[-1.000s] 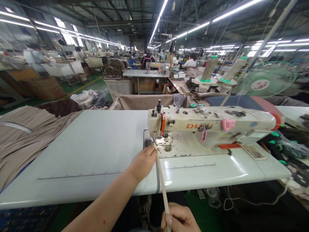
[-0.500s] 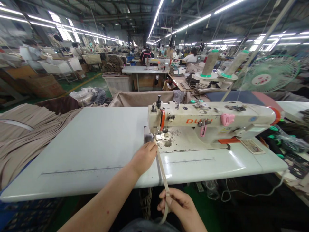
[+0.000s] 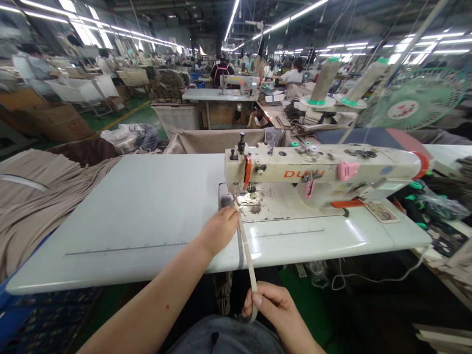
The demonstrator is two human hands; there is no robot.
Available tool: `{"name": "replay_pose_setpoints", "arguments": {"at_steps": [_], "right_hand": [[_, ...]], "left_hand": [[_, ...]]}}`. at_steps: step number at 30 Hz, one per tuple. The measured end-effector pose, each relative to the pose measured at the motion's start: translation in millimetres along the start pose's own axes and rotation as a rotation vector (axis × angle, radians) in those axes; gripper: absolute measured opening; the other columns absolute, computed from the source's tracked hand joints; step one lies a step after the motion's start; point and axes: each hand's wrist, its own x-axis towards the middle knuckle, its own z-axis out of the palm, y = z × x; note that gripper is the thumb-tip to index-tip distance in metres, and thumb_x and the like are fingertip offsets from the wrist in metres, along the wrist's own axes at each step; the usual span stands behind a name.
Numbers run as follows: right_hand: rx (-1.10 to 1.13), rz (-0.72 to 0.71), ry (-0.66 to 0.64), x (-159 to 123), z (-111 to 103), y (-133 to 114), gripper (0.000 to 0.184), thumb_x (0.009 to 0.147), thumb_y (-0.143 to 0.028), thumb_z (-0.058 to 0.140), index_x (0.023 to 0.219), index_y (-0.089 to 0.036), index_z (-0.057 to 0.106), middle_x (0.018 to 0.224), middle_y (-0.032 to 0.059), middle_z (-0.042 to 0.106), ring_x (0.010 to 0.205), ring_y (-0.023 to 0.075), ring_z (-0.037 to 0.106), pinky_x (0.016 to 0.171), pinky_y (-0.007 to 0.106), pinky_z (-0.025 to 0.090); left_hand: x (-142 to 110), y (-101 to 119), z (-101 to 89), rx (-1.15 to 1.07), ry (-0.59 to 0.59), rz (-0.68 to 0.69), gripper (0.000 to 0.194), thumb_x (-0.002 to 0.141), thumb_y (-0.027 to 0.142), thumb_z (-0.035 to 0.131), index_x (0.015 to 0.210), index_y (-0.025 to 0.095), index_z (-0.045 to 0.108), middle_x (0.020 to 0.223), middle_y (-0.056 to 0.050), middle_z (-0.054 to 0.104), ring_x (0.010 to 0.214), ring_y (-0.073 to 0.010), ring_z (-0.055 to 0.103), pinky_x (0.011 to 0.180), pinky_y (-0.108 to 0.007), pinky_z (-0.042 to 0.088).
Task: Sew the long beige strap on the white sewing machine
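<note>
A narrow beige fabric strip [image 3: 246, 248] runs from the needle area of the cream sewing machine [image 3: 317, 172] down over the white table's front edge [image 3: 147, 268]. My left hand [image 3: 220, 230] rests on the table just in front of the presser foot, fingers curled and pressing the strip's upper end. My right hand [image 3: 271, 307] is below the table edge near my lap, pinching the strip's lower part between thumb and fingers.
A large heap of beige strips [image 3: 33, 196] lies at the table's left end. Two thread cones [image 3: 324, 81] and a green fan [image 3: 413, 101] stand behind the machine. Fabric bins, other sewing stations and people fill the hall beyond.
My right hand has risen into fuller view and taken a lower grip on the strip. The camera has tipped down slightly. My left hand stays by the presser foot.
</note>
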Motion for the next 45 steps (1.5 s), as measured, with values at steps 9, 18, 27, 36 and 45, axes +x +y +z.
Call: {"name": "replay_pose_setpoints", "arguments": {"at_steps": [9, 18, 27, 36, 45], "right_hand": [[-0.021, -0.008, -0.02, -1, 0, -4, 0.037, 0.095, -0.048, 0.07, 0.077, -0.018, 0.081, 0.073, 0.0063, 0.072, 0.07, 0.0201, 0.068, 0.068, 0.03, 0.05], [-0.045, -0.025, -0.036, -2, -3, 3, 0.038, 0.094, -0.049, 0.07, 0.075, -0.019, 0.081, 0.071, 0.0054, 0.07, 0.068, 0.0187, 0.065, 0.067, 0.03, 0.049], [-0.137, -0.046, -0.071, 2, -8, 3, 0.05, 0.094, -0.06, 0.066, 0.073, -0.018, 0.083, 0.066, 0.0065, 0.069, 0.065, 0.0186, 0.065, 0.064, 0.029, 0.047], [-0.068, 0.028, -0.085, 1, -8, 4, 0.051, 0.091, -0.062, 0.069, 0.072, -0.016, 0.081, 0.064, 0.0055, 0.066, 0.061, 0.0169, 0.062, 0.061, 0.028, 0.045], [-0.176, -0.119, -0.054, 7, -11, 2, 0.04, 0.084, -0.061, 0.076, 0.08, -0.022, 0.074, 0.095, 0.0086, 0.069, 0.093, 0.0274, 0.065, 0.083, 0.037, 0.049]], "left_hand": [[-1, -1, 1.5, 0.063, 0.015, 0.047, 0.014, 0.1, 0.013, 0.053, 0.107, 0.012, 0.064, 0.11, -0.011, 0.067, 0.11, -0.026, 0.063, 0.105, -0.04, 0.057], [-3, -2, 7.6, 0.031, -0.014, -0.01, 0.017, 0.101, 0.014, 0.051, 0.113, 0.014, 0.062, 0.117, -0.011, 0.066, 0.115, -0.025, 0.064, 0.107, -0.04, 0.056], [-3, -2, 10.0, 0.13, -0.069, 0.053, 0.018, 0.102, 0.014, 0.049, 0.105, 0.016, 0.067, 0.118, -0.009, 0.067, 0.123, -0.0251, 0.061, 0.113, -0.04, 0.052], [-1, -3, 13.5, 0.121, -0.087, 0.022, 0.017, 0.101, 0.014, 0.051, 0.106, 0.015, 0.066, 0.122, -0.01, 0.065, 0.123, -0.0262, 0.059, 0.115, -0.043, 0.05], [-3, -1, 9.5, 0.157, -0.077, 0.067, 0.018, 0.102, 0.014, 0.05, 0.104, 0.014, 0.069, 0.117, -0.01, 0.067, 0.117, -0.0256, 0.06, 0.11, -0.041, 0.053]]}}
